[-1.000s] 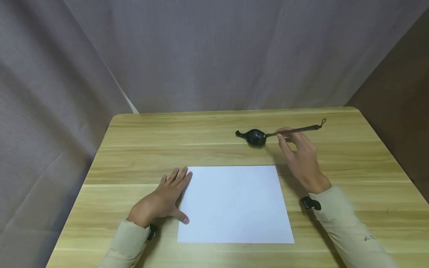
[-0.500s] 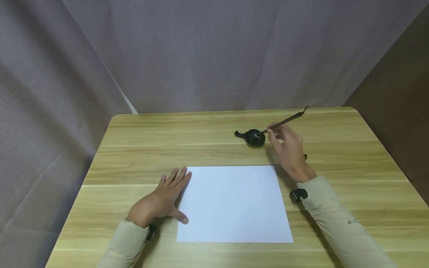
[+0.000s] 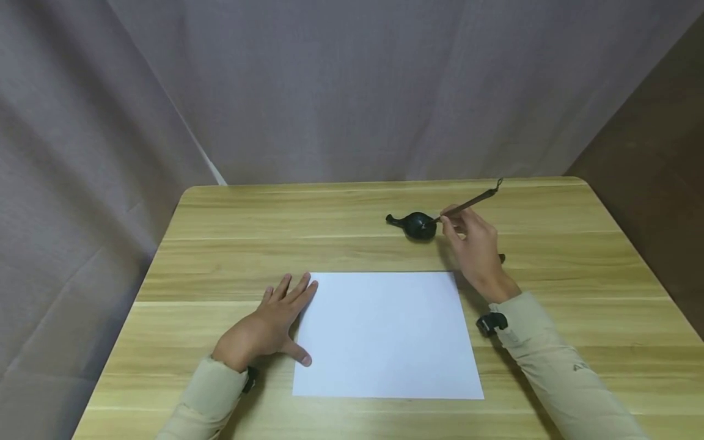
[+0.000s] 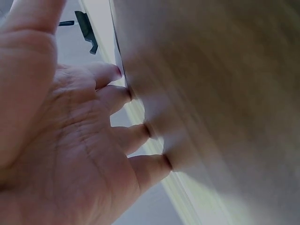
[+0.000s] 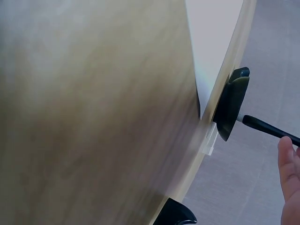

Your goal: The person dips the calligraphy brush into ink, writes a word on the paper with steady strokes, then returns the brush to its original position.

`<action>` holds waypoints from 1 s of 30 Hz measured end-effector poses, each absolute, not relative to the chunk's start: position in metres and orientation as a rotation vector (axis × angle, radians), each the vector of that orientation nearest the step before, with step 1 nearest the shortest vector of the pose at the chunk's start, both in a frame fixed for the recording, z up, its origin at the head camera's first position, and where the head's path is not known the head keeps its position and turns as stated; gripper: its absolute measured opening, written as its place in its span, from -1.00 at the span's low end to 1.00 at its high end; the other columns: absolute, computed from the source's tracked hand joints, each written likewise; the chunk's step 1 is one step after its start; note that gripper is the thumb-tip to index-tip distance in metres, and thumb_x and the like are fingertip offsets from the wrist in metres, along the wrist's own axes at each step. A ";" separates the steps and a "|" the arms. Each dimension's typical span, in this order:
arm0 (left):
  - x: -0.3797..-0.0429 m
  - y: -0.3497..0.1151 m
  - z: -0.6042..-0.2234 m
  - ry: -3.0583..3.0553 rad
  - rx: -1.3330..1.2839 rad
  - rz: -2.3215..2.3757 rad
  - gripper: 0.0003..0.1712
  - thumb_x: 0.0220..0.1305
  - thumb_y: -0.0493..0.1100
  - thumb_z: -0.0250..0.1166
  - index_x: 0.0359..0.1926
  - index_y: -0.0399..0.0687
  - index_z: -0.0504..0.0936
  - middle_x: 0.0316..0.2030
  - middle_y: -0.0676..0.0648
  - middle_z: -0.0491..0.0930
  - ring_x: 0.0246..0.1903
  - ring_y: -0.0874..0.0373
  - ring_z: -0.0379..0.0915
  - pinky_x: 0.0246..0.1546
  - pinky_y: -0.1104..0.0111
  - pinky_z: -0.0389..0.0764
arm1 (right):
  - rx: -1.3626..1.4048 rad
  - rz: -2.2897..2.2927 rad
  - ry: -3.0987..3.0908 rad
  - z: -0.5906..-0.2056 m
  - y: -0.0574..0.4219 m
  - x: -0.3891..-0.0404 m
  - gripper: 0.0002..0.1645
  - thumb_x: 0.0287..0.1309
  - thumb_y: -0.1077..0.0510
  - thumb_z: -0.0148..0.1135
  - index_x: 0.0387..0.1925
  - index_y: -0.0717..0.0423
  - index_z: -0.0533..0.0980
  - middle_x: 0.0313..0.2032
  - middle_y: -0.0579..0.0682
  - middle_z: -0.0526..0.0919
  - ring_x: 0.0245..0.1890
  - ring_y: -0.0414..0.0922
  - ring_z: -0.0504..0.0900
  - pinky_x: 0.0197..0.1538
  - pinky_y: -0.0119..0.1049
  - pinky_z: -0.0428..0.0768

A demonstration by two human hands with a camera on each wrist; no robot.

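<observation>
My right hand (image 3: 477,247) pinches a dark writing brush (image 3: 467,203) that has a hanging loop at its upper end. The brush slants down to the left, its tip at a black gourd-shaped ink dish (image 3: 416,230). In the right wrist view a pale bit of the brush (image 5: 268,127) shows beside the dish (image 5: 230,105); whether the tip touches cannot be made out. With fingers spread, my left hand (image 3: 264,330) rests across the left edge of a blank white sheet of paper (image 3: 385,336). Its straight fingertips (image 4: 157,165) press on the table.
A small dark object (image 3: 502,258) is mostly hidden behind the right hand, and a black object (image 5: 174,214) shows low in the right wrist view. The wooden table (image 3: 264,214) ends at a grey curtain (image 3: 352,91). Both wrists carry black straps.
My right hand has shifted left and the brush has tilted more upright, its tip moving from the dish's right edge into the dish. The left hand and paper stay put.
</observation>
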State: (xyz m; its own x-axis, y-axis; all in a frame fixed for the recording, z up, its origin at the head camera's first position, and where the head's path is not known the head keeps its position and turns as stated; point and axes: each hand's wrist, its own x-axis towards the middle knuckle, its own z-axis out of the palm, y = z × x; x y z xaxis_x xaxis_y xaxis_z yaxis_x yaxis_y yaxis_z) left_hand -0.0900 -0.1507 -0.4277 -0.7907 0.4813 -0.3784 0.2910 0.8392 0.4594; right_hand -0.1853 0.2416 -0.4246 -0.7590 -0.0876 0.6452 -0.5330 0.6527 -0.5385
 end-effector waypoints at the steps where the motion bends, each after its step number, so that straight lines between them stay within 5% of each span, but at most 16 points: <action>1: -0.090 -0.151 -0.428 2.527 0.569 0.528 0.66 -0.26 0.21 0.76 0.72 -0.04 -0.11 0.71 -0.11 -0.32 0.65 -0.29 -0.55 0.56 -0.30 -0.33 | 0.483 0.997 -2.293 -0.424 0.241 -0.184 -0.83 0.43 0.37 0.27 -0.03 0.41 0.59 -0.10 0.24 0.75 -0.13 0.13 0.81 0.03 -0.75 0.50; 21: -0.088 -0.149 -0.426 2.517 0.568 0.520 0.66 -0.23 0.20 0.75 0.72 -0.03 -0.14 0.71 -0.11 -0.34 0.65 -0.28 -0.58 0.55 -0.31 -0.34 | 0.334 1.174 -2.230 -0.416 0.238 -0.186 -0.84 0.44 0.38 0.22 -0.08 0.48 0.59 -0.15 0.32 0.76 -0.21 0.27 0.82 -0.17 -0.72 0.58; 25: -0.089 -0.144 -0.425 2.528 0.581 0.484 0.65 -0.22 0.22 0.74 0.73 0.00 -0.14 0.71 -0.10 -0.34 0.65 -0.28 -0.57 0.56 -0.31 -0.29 | 0.306 1.123 -2.231 -0.407 0.245 -0.181 -0.84 0.45 0.35 0.22 -0.08 0.46 0.60 -0.17 0.28 0.78 -0.23 -0.14 0.83 -0.17 -0.71 0.59; 30: -0.093 -0.132 -0.419 2.524 0.581 0.469 0.64 -0.23 0.18 0.75 0.73 0.03 -0.11 0.71 -0.08 -0.30 0.65 -0.31 -0.57 0.55 -0.33 -0.28 | 0.334 1.100 -2.165 -0.387 0.248 -0.172 -0.85 0.42 0.37 0.26 -0.11 0.46 0.61 -0.20 0.26 0.79 -0.28 -0.65 0.62 -0.14 -0.72 0.58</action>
State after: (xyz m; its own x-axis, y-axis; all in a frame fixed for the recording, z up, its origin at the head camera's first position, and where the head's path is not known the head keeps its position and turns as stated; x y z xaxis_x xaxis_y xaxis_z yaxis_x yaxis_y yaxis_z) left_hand -0.0935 -0.1321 -0.4193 -0.7816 0.4834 -0.3941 0.3095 0.8492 0.4278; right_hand -0.1723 0.2481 -0.3866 -0.7381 0.0725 0.6708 -0.4991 0.6104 -0.6151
